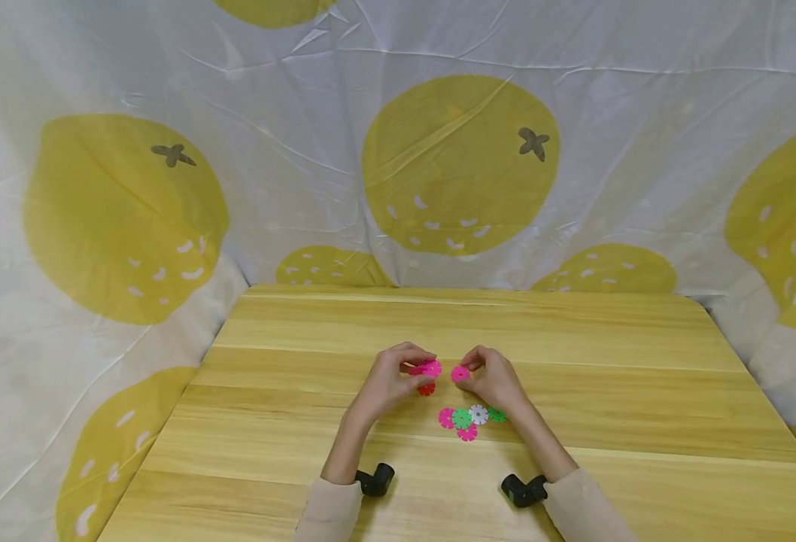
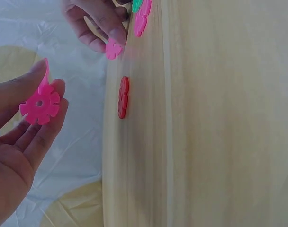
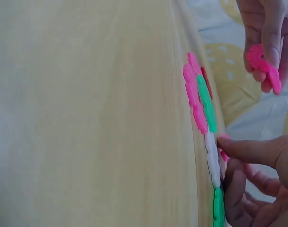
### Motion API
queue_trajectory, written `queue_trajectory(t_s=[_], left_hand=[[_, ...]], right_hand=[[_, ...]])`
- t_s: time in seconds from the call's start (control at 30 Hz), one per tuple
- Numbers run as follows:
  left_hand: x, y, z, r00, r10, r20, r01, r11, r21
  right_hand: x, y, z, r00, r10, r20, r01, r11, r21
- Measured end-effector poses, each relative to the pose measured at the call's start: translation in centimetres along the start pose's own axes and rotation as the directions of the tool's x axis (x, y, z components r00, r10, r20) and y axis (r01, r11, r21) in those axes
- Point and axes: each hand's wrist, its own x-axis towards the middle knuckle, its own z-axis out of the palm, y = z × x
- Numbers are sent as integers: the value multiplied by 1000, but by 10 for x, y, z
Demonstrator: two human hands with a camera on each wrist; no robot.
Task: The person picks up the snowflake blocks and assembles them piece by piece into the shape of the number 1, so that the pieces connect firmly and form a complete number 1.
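My left hand (image 1: 387, 384) pinches two pink notched snowflake discs (image 2: 40, 105) between thumb and fingers, raised above the table. The discs meet at an angle and look joined, as the right wrist view also suggests. Facing it across a small gap, my right hand (image 1: 497, 382) pinches a single pink snowflake disc (image 1: 460, 374) by its edge. A red snowflake disc (image 2: 123, 98) lies flat on the table below the left hand. Nearer the body lie pink discs (image 1: 467, 433), a green disc (image 1: 462, 419), a white disc (image 1: 478, 414) and another green disc (image 1: 497, 415), some overlapping.
The wooden table (image 1: 642, 361) extends to both sides and behind the hands. A pale curtain (image 1: 290, 150) with yellow fruit prints hangs around its far and side edges. Black wrist-worn devices (image 1: 376, 480) sit at both cuffs.
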Motion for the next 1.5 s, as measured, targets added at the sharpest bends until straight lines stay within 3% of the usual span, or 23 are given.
queue_trajectory(t_s=[0.2,0.5,0.93,1.23,1.5], left_hand=[[-1,1,1,1000,-13,1,13,1000,-12],[0,1,2,999,-33,14,34,997,-63],[-1,2,3,999,-36,31,39,994,-107],[-3,5,3,997,-54,59,63,987,-149],[-2,6,1,996,-41,84,57,979,-197]], right_hand=[[-8,4,-6,998,7,57,-15,989,150],[-19,9,-19,992,-24,121,-27,917,399],[-30,7,-25,988,-72,134,-9,854,520],[-38,0,-20,984,-147,103,61,814,578],[-39,0,-17,977,-196,78,117,810,575]])
